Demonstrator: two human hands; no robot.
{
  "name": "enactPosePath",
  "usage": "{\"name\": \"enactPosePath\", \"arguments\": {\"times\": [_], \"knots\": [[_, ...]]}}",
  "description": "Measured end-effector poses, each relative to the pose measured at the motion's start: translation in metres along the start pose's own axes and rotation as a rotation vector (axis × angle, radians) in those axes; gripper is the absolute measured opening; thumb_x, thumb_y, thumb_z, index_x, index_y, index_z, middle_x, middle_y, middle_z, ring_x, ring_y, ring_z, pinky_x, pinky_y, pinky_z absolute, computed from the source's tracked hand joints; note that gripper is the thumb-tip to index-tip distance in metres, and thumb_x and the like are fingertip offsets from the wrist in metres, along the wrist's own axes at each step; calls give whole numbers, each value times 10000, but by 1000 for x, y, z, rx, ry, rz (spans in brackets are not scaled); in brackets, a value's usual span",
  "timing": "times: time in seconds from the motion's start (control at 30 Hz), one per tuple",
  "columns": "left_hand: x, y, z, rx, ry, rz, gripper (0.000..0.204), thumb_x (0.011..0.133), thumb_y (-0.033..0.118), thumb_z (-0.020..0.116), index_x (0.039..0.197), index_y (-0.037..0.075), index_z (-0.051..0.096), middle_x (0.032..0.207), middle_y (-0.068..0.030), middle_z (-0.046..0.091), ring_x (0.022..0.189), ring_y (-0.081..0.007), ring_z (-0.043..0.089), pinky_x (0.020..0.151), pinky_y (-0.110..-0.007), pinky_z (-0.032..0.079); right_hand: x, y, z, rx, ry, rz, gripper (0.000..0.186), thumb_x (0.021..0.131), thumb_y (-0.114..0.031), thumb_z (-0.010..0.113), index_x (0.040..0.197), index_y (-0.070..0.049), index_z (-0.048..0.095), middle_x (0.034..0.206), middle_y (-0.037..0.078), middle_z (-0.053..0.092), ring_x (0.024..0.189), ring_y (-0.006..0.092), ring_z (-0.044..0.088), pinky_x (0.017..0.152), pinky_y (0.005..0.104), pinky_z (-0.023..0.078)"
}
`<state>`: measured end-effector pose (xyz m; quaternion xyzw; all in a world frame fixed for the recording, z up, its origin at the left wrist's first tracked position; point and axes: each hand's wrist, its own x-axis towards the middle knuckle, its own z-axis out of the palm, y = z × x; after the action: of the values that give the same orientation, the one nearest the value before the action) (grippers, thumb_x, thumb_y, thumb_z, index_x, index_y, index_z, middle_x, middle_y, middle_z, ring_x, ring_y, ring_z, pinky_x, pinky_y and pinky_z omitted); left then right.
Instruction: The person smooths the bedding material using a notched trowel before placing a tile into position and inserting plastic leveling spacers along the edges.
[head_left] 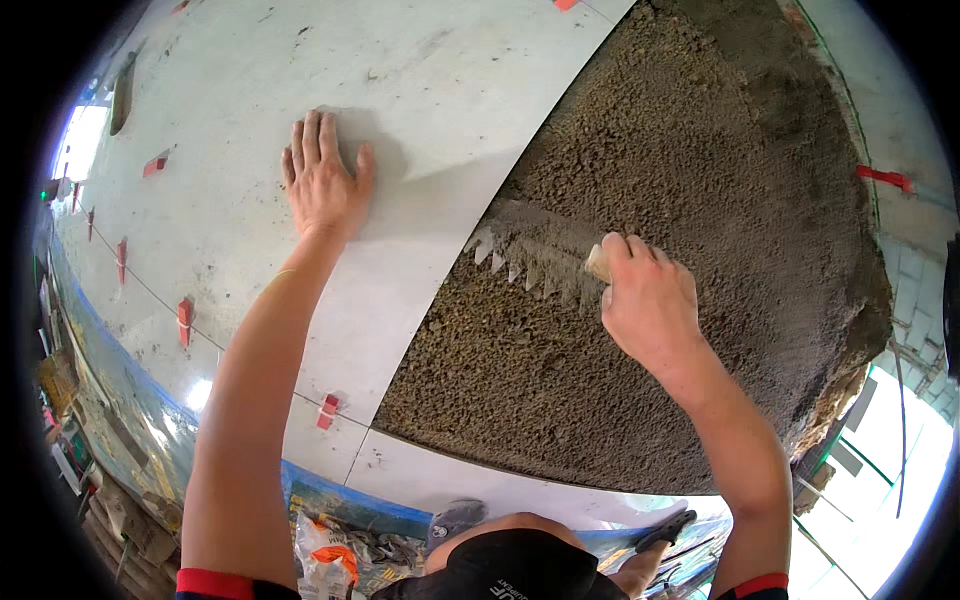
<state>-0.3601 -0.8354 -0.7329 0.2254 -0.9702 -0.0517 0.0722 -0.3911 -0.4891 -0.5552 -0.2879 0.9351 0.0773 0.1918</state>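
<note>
My left hand (pixel 326 187) rests flat on a large pale tile (pixel 430 90), fingers stretched forward and thumb out to the side. To its right, my right hand (pixel 652 295) is closed round the pale handle of a notched trowel (pixel 535 250). The trowel's blade lies on a coarse grey-brown mortar bed (pixel 680 130), its teeth toward me and its left end near the tile's edge. Grey mortar coats much of the blade.
Red levelling wedges (pixel 184 322) sit along the tile joints on the left, and another red piece (pixel 885 179) lies at the far right. The mortar has a broken right edge beside a bright opening (pixel 890 450). A plastic bag (pixel 325 560) lies below the near tile strip.
</note>
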Motion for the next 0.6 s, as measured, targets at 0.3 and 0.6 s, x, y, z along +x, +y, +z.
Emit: {"name": "enactPosePath", "arguments": {"times": [0.3,0.6], "knots": [[0,-2,1,-16,20,16,708,1016,498,451,1560,61,327,1647,-125,293,1551,-305,201,1269,-476,157,-54,-57,23,77,-42,-24,162,851,-81,658,991,-64,577,956,114,655,901,296,689,744,428,563],[0,0,6,-8,38,13,700,1024,511,460,1563,85,324,1643,-106,300,1546,-284,218,1274,-464,164,-103,-105,41,114,-131,-92,187,848,-118,655,1010,-77,571,897,77,603,813,272,670,688,430,545]]}}
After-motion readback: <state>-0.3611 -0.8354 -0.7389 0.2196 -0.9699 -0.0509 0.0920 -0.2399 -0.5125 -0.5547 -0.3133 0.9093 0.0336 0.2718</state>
